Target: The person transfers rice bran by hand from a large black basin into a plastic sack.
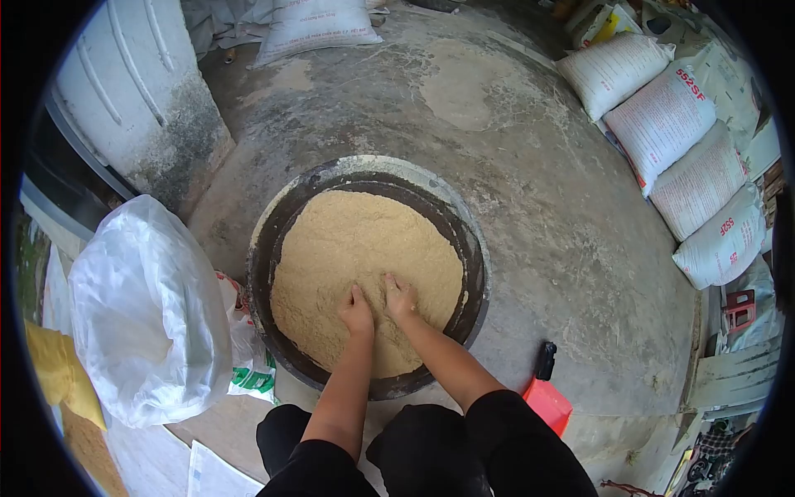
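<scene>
A wide dark round tub (pixel 478 248) stands on the floor in front of me, with a pale crust on its rim. It holds a large heap of tan, coarse meal (pixel 364 232). Both my hands are in the near middle of the heap, close together with a small gap between them. My left hand (pixel 356 312) is closed, thumb on top, its lower fingers hidden in the meal. My right hand (pixel 401 299) has its fingers curled in, with meal on and around them. How much meal each hand holds is hidden.
A large open clear plastic bag (pixel 149 323) stands left of the tub, beside a smaller printed bag (pixel 252 377). A red scoop with a black handle (pixel 546 398) lies to the right. Several filled white sacks (pixel 662 120) line the right wall; another sack (pixel 319 29) is at the back.
</scene>
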Tool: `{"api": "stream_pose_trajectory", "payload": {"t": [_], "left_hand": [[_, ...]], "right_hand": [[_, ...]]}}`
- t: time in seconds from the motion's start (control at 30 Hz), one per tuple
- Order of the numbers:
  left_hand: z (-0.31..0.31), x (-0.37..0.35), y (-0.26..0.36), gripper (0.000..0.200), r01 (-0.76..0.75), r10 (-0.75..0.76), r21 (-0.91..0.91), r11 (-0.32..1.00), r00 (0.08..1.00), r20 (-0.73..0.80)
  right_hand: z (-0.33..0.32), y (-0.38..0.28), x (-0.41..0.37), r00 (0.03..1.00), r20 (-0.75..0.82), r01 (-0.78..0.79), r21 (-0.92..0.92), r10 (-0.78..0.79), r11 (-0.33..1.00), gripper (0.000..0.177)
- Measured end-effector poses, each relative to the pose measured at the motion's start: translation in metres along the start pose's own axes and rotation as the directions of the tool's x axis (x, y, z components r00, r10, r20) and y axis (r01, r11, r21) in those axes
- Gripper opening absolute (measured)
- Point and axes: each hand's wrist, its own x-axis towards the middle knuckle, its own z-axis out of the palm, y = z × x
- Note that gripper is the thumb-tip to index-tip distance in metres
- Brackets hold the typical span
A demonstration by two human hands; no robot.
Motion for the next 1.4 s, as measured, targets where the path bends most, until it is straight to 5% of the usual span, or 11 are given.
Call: {"api": "stream_pose_trajectory", "payload": {"t": [0.1,0.17,0.27,0.47,0.7,0.9,0.97,1.13,1.23,1.27,1.4], "left_hand": [[0.012,-0.004,0.004,0.034,0.101,-0.12,-0.206,0.973,0.989,-0.086],[0.019,-0.004,0.011,0.031,0.141,-0.189,-0.372,0.918,0.978,-0.094],[0.015,-0.009,0.042,0.026,0.157,-0.22,-0.582,0.798,0.975,-0.039],[-0.009,-0.022,0.147,0.024,-0.019,0.0,-0.612,0.79,1.0,-0.031],[-0.084,-0.026,0.283,0.025,-0.319,0.322,-0.622,0.715,0.94,-0.112],[-0.181,-0.038,0.364,0.028,-0.462,0.362,-0.619,0.635,0.886,-0.29],[-0.209,-0.032,0.379,0.029,-0.551,0.32,-0.597,0.583,0.831,-0.455],[-0.276,-0.015,0.374,0.03,-0.485,0.242,-0.543,0.686,0.855,-0.458],[-0.291,-0.017,0.36,0.035,-0.398,0.209,-0.527,0.75,0.9,-0.382],[-0.291,-0.016,0.358,0.038,-0.399,0.214,-0.416,0.817,0.881,-0.423],[-0.285,-0.016,0.357,0.045,-0.362,0.262,-0.186,0.913,0.873,-0.412]], "right_hand": [[0.016,-0.012,-0.011,0.995,-0.077,-0.056,0.182,0.071,0.982,0.04],[0.01,-0.047,-0.024,0.932,-0.098,-0.31,0.29,0.35,0.906,0.043],[0.021,-0.059,-0.023,0.896,-0.227,-0.261,0.427,0.382,0.866,0.044],[0.017,-0.16,-0.051,0.991,0.007,-0.086,0.785,0.131,0.614,0.038],[0.041,-0.317,-0.129,0.982,0.128,-0.016,0.794,-0.142,0.608,0.036],[0.107,-0.381,-0.178,0.878,0.321,-0.016,0.762,-0.355,0.648,0.035],[0.134,-0.396,-0.196,0.83,0.442,-0.143,0.757,-0.34,0.637,0.034],[0.189,-0.392,-0.233,0.808,0.363,0.169,0.611,-0.463,0.773,0.037],[0.201,-0.375,-0.241,0.751,0.504,0.161,0.488,-0.427,0.858,0.037],[0.199,-0.372,-0.237,0.719,0.513,0.343,0.325,-0.469,0.881,0.036],[0.182,-0.37,-0.229,0.649,0.442,0.502,0.362,-0.619,0.785,0.033]]}}
